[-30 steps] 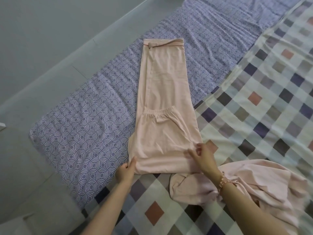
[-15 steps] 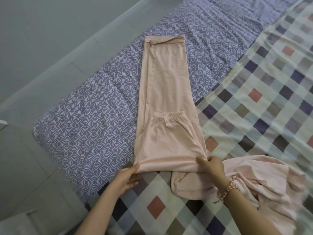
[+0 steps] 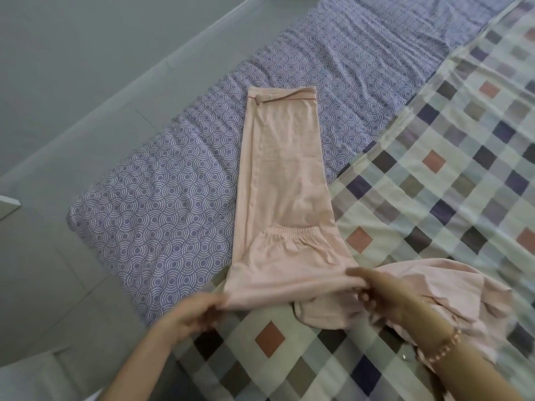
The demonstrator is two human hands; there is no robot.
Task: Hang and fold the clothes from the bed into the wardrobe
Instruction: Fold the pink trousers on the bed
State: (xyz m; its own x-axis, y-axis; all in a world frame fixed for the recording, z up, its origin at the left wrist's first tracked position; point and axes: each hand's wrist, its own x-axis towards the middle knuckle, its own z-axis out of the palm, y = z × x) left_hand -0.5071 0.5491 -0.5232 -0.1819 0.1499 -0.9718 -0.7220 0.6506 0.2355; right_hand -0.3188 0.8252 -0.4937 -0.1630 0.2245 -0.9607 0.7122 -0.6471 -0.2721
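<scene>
- Right wrist: bracelet (image 3: 443, 347), single strand of small round pinkish-gold beads.
- Left hand (image 3: 191, 316), right hand (image 3: 385, 296): bare, motion-blurred.
- Left forearm (image 3: 139, 366), right forearm (image 3: 477, 374): bare to frame edge.

The head camera looks steeply down, from close above, onto the bed (image 3: 173, 215).
</scene>
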